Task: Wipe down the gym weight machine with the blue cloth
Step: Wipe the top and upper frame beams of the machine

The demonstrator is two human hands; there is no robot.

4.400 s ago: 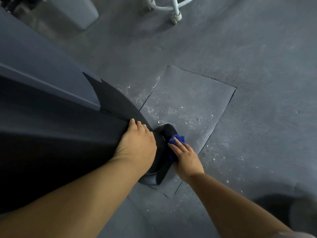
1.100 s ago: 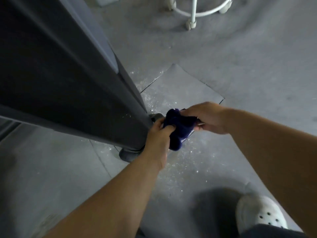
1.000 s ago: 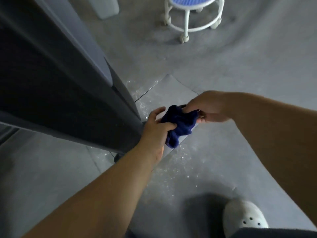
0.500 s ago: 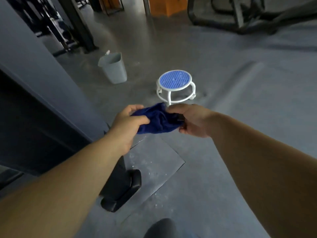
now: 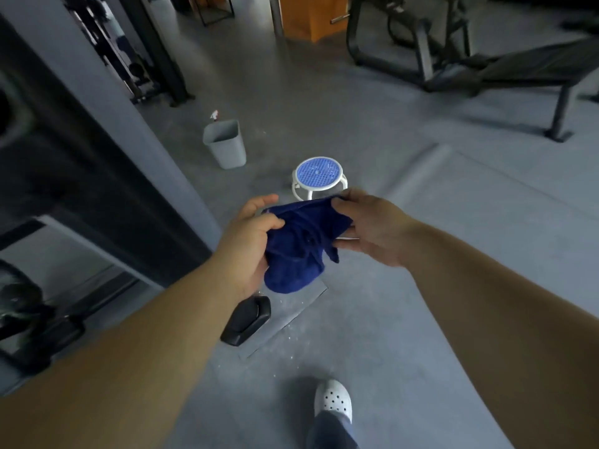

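Both grips (image 5: pixel 249 236) (image 5: pixel 372 230) around blue cloth (image 5: pixel 296 251)

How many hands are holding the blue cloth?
2. The left hand grips the cloth on its left side, thumb on top. The right hand pinches its upper right edge. The cloth hangs bunched between them.

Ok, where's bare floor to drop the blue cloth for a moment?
Bare floor: right of the stool toward the bench, and between bin and stool. Crowded: beside the weight machine and its black foot, where white grit lies.
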